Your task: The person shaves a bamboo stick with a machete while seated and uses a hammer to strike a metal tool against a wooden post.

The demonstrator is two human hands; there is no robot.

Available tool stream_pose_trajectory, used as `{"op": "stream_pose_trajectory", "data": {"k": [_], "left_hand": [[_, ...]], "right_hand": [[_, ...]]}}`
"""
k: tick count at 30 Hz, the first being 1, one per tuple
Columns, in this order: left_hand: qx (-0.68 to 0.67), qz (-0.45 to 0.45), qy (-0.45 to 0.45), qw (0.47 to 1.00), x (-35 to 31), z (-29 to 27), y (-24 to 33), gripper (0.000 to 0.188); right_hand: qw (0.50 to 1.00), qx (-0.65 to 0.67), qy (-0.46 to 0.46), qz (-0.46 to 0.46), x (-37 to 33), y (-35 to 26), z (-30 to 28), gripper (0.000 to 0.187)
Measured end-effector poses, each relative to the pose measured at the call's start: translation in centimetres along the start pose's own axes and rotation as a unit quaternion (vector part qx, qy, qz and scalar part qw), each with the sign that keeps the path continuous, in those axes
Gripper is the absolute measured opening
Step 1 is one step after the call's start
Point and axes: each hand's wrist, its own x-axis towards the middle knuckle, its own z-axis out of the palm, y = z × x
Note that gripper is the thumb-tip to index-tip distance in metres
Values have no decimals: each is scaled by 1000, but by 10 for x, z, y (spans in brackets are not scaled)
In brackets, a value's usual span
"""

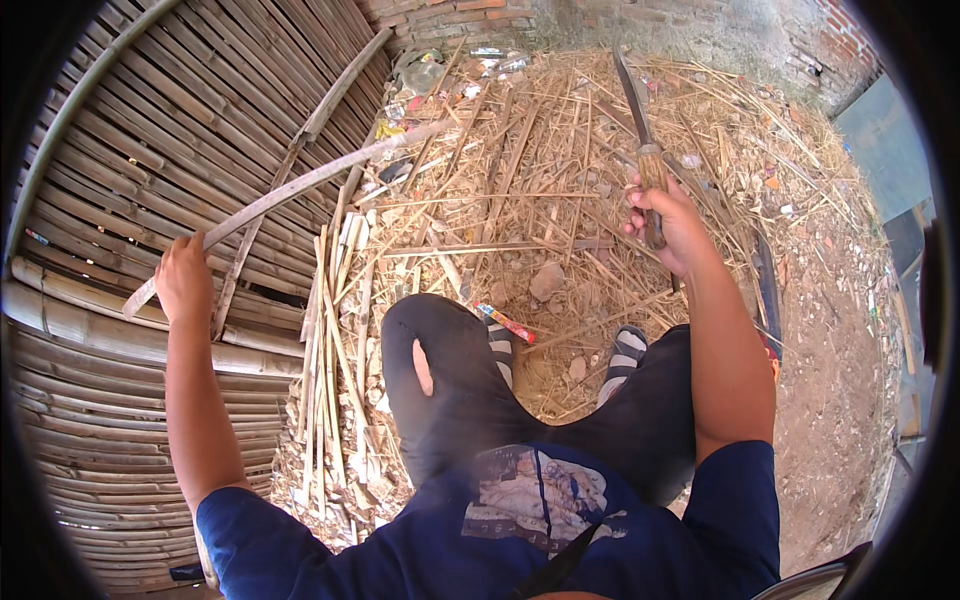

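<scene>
My left hand (184,280), out at the left near the slatted wall, is closed around a long pale strip of bamboo (310,180). The strip slants up and away to the right, and a short end sticks out below the hand. On the right, my right hand (664,218) grips the wooden handle (652,170) of a large knife (632,100). Its dark blade points up and away, apart from the strip.
A slatted bamboo wall (110,200) rises at the left. Several split bamboo sticks (325,370) lie beside my knee. Straw, shavings and litter (540,190) cover the ground before my sandalled feet (622,360). A brick wall (700,50) stands behind; grey sheets (885,150) lean at the right.
</scene>
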Motion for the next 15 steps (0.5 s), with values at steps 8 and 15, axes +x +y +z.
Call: {"op": "stream_pose_trajectory", "data": {"k": [8, 15], "left_hand": [[-176, 40, -52, 982, -4, -36, 74, 34], [-452, 100, -64, 884, -21, -45, 212, 41]], "right_hand": [[999, -39, 25, -10, -17, -11, -5, 37], [995, -13, 63, -71, -11, -7, 0, 40]]}}
